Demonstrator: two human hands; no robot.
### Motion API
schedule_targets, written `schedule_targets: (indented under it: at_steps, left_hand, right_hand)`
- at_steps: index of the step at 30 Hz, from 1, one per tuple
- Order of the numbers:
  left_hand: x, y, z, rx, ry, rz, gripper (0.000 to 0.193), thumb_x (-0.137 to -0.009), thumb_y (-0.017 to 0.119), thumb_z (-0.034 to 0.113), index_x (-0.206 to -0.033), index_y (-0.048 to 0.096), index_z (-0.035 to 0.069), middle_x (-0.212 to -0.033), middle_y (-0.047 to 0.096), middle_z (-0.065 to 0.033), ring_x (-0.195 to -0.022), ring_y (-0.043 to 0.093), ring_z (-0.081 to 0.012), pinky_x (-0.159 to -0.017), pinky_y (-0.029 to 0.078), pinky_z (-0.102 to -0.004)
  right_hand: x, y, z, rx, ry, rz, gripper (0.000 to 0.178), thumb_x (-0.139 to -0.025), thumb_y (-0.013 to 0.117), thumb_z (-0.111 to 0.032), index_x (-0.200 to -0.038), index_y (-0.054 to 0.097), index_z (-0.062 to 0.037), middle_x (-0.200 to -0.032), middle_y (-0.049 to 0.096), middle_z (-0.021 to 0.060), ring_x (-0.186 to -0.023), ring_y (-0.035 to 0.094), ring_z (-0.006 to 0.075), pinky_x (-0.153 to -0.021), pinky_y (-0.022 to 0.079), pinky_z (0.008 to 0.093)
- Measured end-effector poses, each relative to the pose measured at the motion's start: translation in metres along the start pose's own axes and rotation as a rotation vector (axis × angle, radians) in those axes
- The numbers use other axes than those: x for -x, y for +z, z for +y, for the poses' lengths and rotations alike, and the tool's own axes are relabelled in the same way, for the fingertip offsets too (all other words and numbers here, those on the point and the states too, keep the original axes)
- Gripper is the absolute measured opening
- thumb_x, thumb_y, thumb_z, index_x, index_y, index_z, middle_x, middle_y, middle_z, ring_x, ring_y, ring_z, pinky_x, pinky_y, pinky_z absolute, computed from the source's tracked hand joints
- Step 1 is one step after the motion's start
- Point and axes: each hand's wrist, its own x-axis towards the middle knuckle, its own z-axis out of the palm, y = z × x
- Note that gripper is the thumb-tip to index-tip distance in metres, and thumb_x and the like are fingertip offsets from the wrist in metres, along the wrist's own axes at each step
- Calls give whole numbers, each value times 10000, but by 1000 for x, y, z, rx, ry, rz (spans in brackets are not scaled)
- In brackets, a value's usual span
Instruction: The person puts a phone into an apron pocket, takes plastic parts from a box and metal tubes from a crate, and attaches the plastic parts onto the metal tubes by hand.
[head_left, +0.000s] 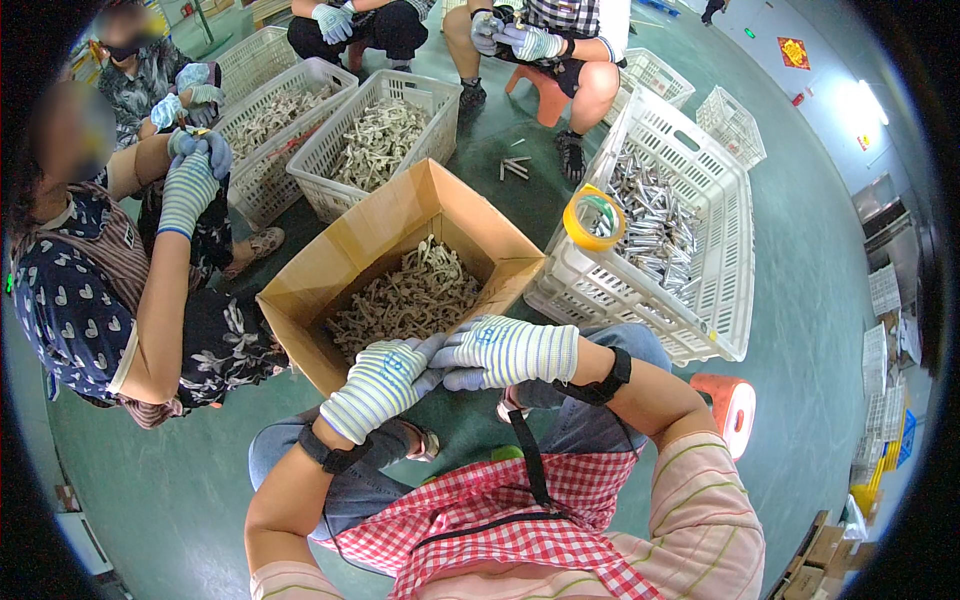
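Just below the middle of the frame, the left hand (378, 388) and the right hand (515, 352) meet at the near edge of an open cardboard carton (345, 245), both in striped work gloves. Their fingers are bent inward and the fingertips come together (whether a small piece is pinched between them, I cannot tell from here). The carton sits at the centre of the frame, slightly left, with a heap of small pale parts (405, 300) spread over its bottom, right beyond the gloves.

To the right of centre stands a white slatted crate (728, 265) holding many silvery pieces (655, 225), and a roll of yellow tape (575, 228) rests at its near left corner. Behind the carton, toward the top, another crate (318, 190) is filled with pale parts like those in the carton. A few loose pieces (515, 168) lie on the green floor (800, 400) at upper centre. On the left side of the frame a co-worker (75, 300) in a dark patterned top sits with gloved hands raised close together. A red-and-white checked apron (500, 540) fills the bottom centre.
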Motion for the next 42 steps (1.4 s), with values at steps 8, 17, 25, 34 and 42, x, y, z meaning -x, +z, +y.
schedule_targets:
  at_steps: [8,17,25,34,42]
  left_hand:
    - [0,0,0,2,7,8,499,-799,638,252,-1245,518,62,-960,655,-183,-885,636,-377,-775,511,-456]
    - [1,3,-2,-12,11,9,505,-802,640,257,-1253,515,69,-957,656,-182,-882,638,-377,-777,513,-453]
    - [2,4,-1,8,14,16,532,-786,651,261,-1255,510,53,-975,655,-197,-893,636,-385,-780,511,-458]
    - [-4,3,-1,-65,17,25,506,-822,637,276,-1269,513,74,-982,667,-178,-881,649,-361,-769,514,-457]
    - [1,4,1,-6,-21,-27,519,-833,625,299,-1277,500,63,-1027,653,-228,-929,636,-400,-794,514,-478]
  right_hand:
    - [0,0,1,-2,3,-16,386,-950,512,-369,-1220,570,-99,-1143,624,165,-1029,595,376,-894,470,466]
    - [1,4,3,19,1,0,378,-945,527,-362,-1210,576,-96,-1138,625,165,-1024,596,380,-888,473,469]
    - [1,2,-2,5,12,-10,363,-945,528,-358,-1202,580,-106,-1131,626,161,-1011,598,382,-879,475,467]
    - [3,2,6,34,-41,60,354,-931,541,-349,-1155,595,-80,-1086,635,168,-977,610,375,-840,492,462]
    - [2,16,8,36,-25,87,345,-915,558,-360,-1069,630,-59,-978,657,178,-903,625,380,-794,504,461]
